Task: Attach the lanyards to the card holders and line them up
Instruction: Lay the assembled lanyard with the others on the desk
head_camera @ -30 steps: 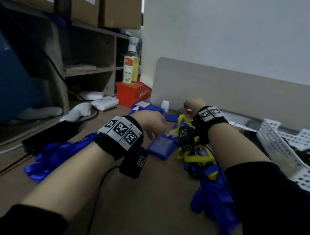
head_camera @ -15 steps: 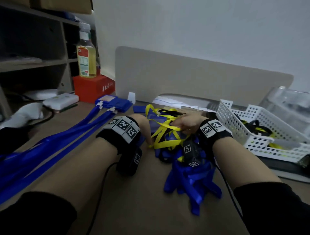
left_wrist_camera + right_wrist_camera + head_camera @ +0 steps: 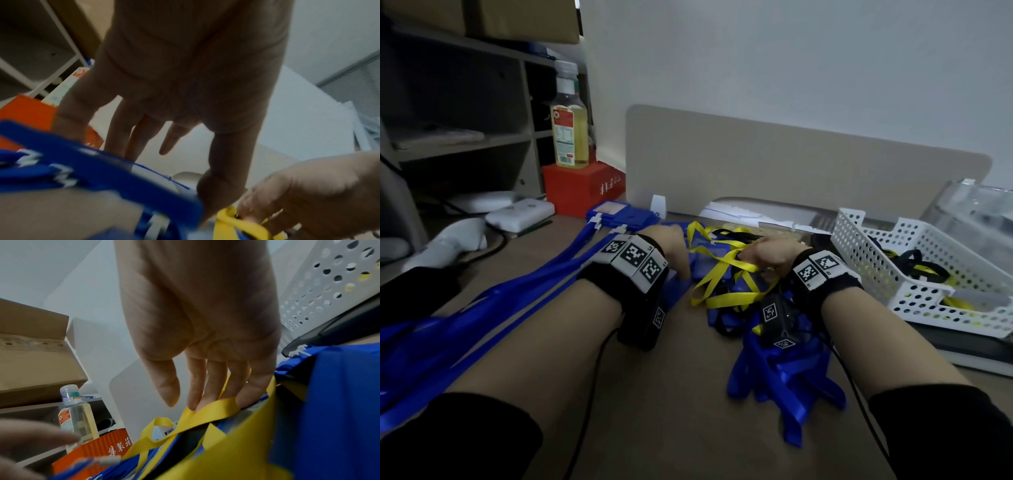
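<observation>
A tangle of yellow lanyards (image 3: 722,274) lies over blue card holders (image 3: 705,265) in the middle of the desk. My right hand (image 3: 748,255) reaches into the tangle, and its fingertips (image 3: 205,400) catch a yellow lanyard (image 3: 216,404) that runs across them. My left hand (image 3: 678,253) is just left of the pile, its fingers (image 3: 131,129) straight and pointing down behind a blue card holder (image 3: 98,168), the thumb at its edge. Two blue holders (image 3: 619,216) with blue lanyards (image 3: 482,308) attached lie at the back left.
A heap of loose blue lanyards (image 3: 780,373) lies under my right wrist. A white perforated basket (image 3: 876,281) with more lanyards stands at the right. At the back left, a bottle (image 3: 568,126) stands on a red box (image 3: 582,185) beside shelves. A beige divider (image 3: 791,164) closes the back.
My view has swung right, from the blue holders toward the yellow tangle. My right hand has gone into the yellow lanyards, and my left hand has come down beside the pile.
</observation>
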